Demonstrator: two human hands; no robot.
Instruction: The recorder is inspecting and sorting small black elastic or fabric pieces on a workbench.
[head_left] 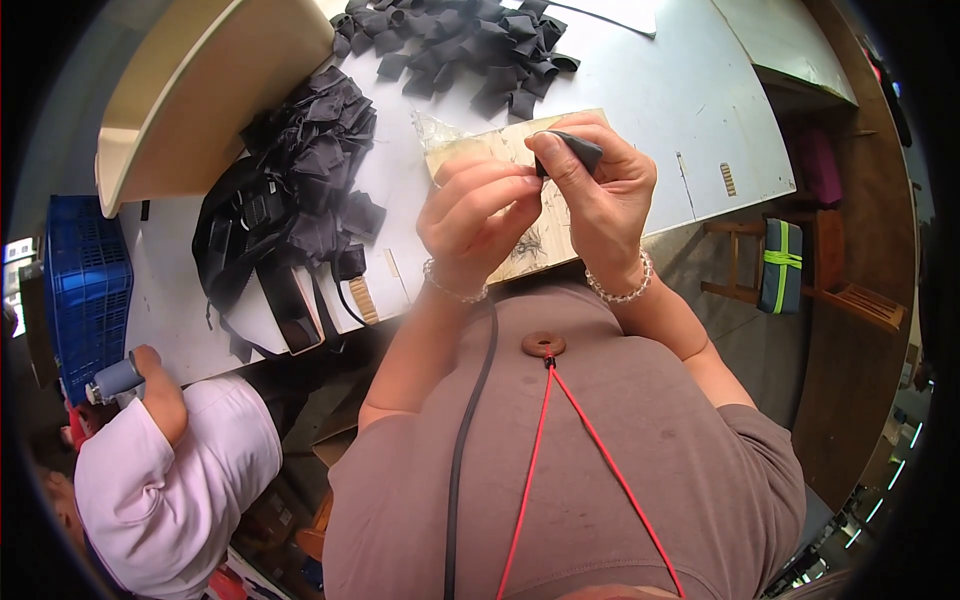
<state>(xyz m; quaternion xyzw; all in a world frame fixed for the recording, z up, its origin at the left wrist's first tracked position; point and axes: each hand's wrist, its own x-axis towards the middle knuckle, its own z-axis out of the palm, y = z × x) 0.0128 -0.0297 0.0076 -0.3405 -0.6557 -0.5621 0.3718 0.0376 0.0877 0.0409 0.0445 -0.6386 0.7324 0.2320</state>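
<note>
A small folded piece of black cloth [577, 150] is pinched in my right hand [612, 190], thumb on top and fingers curled behind. My left hand [480, 212] is closed beside it, its fingertips meeting at the cloth's lower left corner; the exact grip there is partly hidden. Both hands are raised over a wooden board [545, 255] with dark scuffs, which lies at the near edge of the white table [690, 120]. Crumpled clear plastic [432, 130] sticks out at the board's far left corner.
Black cloth pieces lie heaped at the far side [470, 45] and in a second pile [320, 150] on the left, beside a curved cream panel [205, 100]. A blue crate [90, 280] stands far left. Near it, another person's hand [150, 365] holds a grey-blue cylinder. A wooden stool [735, 260] is at right.
</note>
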